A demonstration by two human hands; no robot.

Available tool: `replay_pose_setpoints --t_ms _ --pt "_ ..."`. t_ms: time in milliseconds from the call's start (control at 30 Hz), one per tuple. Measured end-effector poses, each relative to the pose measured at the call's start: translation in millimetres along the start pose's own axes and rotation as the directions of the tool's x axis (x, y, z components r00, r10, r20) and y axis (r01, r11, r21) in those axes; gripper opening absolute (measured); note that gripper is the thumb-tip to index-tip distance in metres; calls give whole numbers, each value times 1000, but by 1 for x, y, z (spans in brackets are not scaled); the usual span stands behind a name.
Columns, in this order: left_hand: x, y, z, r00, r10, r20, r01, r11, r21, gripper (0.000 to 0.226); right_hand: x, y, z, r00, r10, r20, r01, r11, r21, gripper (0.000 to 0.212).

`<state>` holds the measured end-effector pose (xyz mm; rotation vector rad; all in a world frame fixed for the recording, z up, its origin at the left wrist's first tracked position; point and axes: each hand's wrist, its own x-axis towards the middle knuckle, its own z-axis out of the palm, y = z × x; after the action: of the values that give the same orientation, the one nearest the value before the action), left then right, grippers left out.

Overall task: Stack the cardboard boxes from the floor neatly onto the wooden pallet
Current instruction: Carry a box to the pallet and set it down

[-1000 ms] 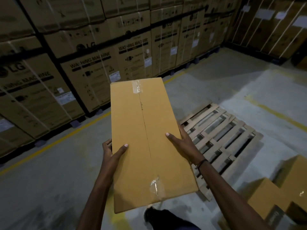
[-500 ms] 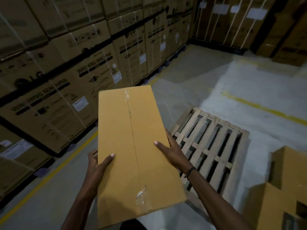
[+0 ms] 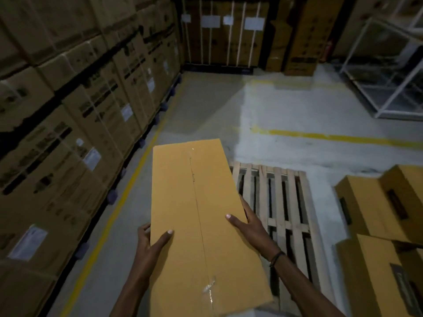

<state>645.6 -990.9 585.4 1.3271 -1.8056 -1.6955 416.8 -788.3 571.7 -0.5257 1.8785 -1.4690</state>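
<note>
A dim warehouse bay with a grey concrete floor (image 3: pixel 206 106) marked by yellow lines (image 3: pixel 320 136). Along the left runs a wall of stacked cartons (image 3: pixel 68 115), large printed ones bearing white labels, strapped and standing on dark supports. More tall cartons (image 3: pixel 224 37) close off the far end, and a white metal frame (image 3: pixel 384 72) stands at the far right.

One long cardboard box (image 3: pixel 199 216) is held above the floor in the middle foreground. Its long axis runs away from the person and leans slightly left at the far end; a taped centre seam follows that axis on the upward face. The left hand (image 3: pixel 151 245) grips the box's left edge, thumb laid over the top and fingers curled round the side. The right hand (image 3: pixel 249 223) holds the right edge, thumb on top and fingers spread down along the side; a dark band (image 3: pixel 277 258) circles that wrist.

Just right of the box, partly hidden beneath it, lies one wooden pallet (image 3: pixel 283 202) flat on the floor, nothing on its visible slats, which run away from the person. At the right edge sit two plain cardboard boxes on the floor (image 3: pixel 375 207), one nearer than the other, beside the pallet.
</note>
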Motion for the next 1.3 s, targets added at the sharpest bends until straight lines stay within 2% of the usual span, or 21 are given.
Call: replay_pose_setpoints --t_ms 200,400,567,733,800,967,1300 --pt "130 37 25 977 58 206 -65 997 27 60 82 -9 -10 987 20 -160 -17 1000 17 83" --pt "238 50 84 951 71 300 -87 995 39 69 162 8 -43 959 57 -278 -40 997 66 79" --pt "315 31 143 929 70 363 -87 996 30 70 237 52 -73 942 90 -323 -69 995 75 84" --pt "397 -22 205 910 41 412 -82 993 81 76 316 124 -94 940 122 -320 -108 992 63 76" --pt "427 -49 229 904 37 426 -86 992 96 70 346 156 -98 937 137 -323 -124 991 58 76" --pt "500 -124 285 890 17 456 -85 988 129 69 419 259 -110 940 164 -300 -157 986 48 89" --pt "617 -275 379 896 -70 439 0 988 156 70 533 433 -120 937 190 -293 -188 982 36 78"
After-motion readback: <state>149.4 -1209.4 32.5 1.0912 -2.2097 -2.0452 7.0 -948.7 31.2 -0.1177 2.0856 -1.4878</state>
